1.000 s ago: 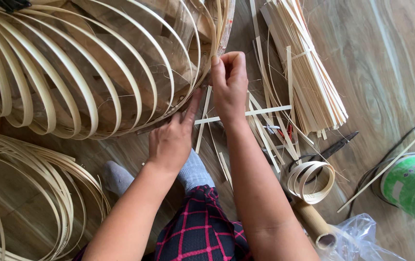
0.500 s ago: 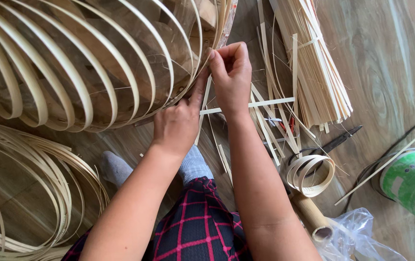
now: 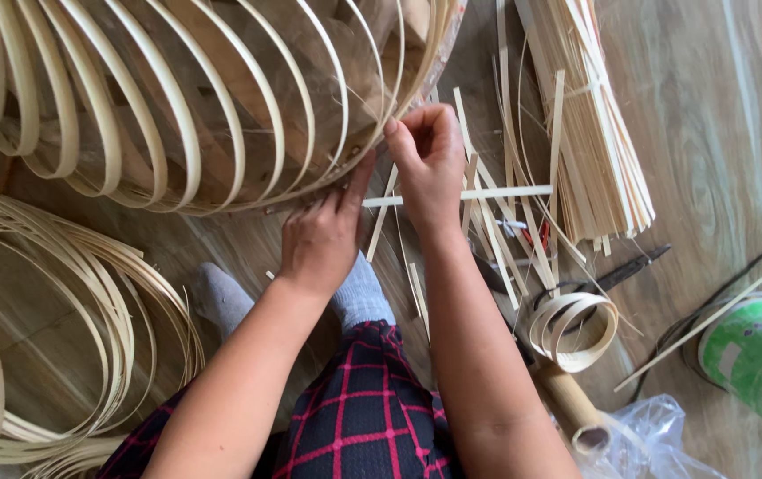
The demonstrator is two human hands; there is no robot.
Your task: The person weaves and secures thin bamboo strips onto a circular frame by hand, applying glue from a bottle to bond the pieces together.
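Both hands work at the lower rim of a bamboo hoop frame (image 3: 177, 115): the left hand (image 3: 319, 235) presses on it with fingers closed, while the right hand (image 3: 430, 151) pinches a thin bamboo strip (image 3: 452, 197). Just right lie loose bamboo slats (image 3: 594, 133), a coiled strip (image 3: 573, 328) and a green can (image 3: 758, 355); flat bamboo rings (image 3: 35, 310) lie left.

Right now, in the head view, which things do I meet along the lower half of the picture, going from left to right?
Loose bamboo hoops → grey sock → left hand → right hand → coiled strip roll → green can.
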